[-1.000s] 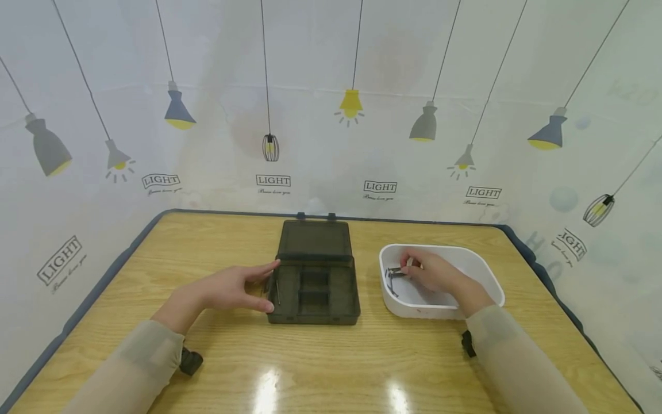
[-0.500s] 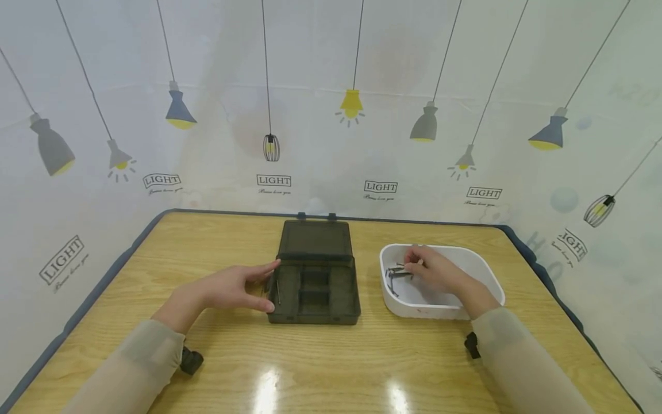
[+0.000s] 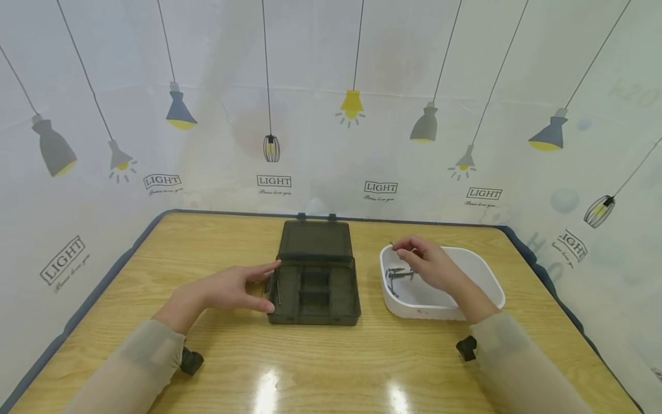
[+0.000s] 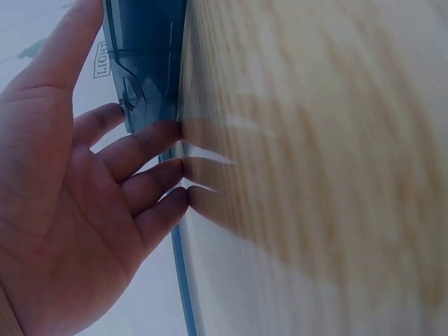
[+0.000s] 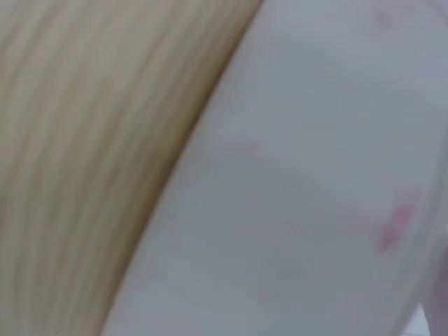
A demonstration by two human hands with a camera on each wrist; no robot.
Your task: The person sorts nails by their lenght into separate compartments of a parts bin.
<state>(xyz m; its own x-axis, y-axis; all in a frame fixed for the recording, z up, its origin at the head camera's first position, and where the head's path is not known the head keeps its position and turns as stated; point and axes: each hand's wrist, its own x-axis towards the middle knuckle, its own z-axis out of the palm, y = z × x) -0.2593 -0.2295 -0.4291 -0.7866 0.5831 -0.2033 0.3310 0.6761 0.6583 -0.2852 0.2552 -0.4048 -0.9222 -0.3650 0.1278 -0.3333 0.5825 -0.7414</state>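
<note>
A dark, see-through plastic compartment box [image 3: 338, 290] lies on the table with its lid [image 3: 316, 238] folded back. My left hand [image 3: 230, 290] rests against the box's left side, fingers spread, thumb at the front corner and a fingertip farther back. One thin metal screw [image 3: 278, 292] lies in its left compartment. Over the left rim of a white bin [image 3: 429, 312], my right hand [image 3: 429, 264] pinches a small dark screw [image 3: 392, 245], mostly covered by the fingertips. Several more screws [image 3: 398, 275] lie in the bin's left end.
The wooden table [image 3: 310, 368] ends at a dark-edged back border before a lamp-printed wall cloth [image 3: 320, 149]. A strip of bare table separates box and bin. In the right wrist view, the bin's outer wall [image 5: 280, 175] fills most of the picture.
My right hand has risen out of the bin toward its back left rim, carrying a screw away from the others. The left hand and the box have stayed in place.
</note>
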